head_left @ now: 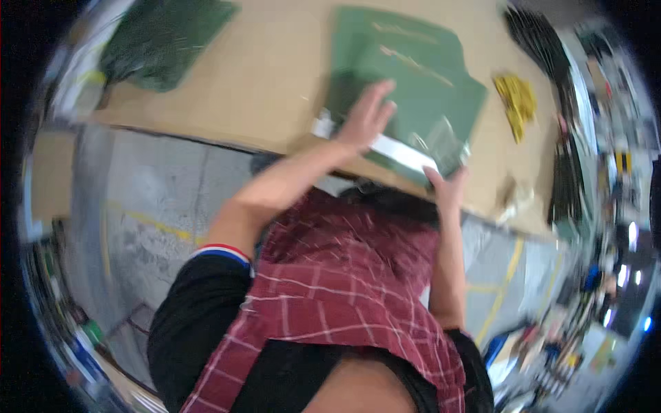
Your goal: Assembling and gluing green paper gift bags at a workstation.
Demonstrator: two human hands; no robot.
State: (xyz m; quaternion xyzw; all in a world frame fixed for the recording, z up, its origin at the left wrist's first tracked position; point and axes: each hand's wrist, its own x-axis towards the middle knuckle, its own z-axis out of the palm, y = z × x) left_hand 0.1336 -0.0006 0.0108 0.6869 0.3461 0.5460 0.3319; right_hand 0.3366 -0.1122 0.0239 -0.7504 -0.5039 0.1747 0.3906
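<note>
A flat green bag or folder-like sheet (420, 86) lies on the brown tabletop, its layers overlapping at the far right. A white strip (403, 153) runs along its near edge, and a patch of clear plastic (444, 141) shines at its near right corner. My left hand (365, 122) rests over the left part of the green piece, fingers stretched out and slightly blurred. At the near right corner is my right hand (449, 184), thumb spread away from the fingers and touching the edge.
Another green plastic-looking bundle (165, 48) lies at the far left of the table (275, 76). To the right are a crumpled yellow cloth (516, 103), a pale crumpled scrap (518, 203) and dark green stacks (566, 179). The table's near edge runs close to my apron (344, 268).
</note>
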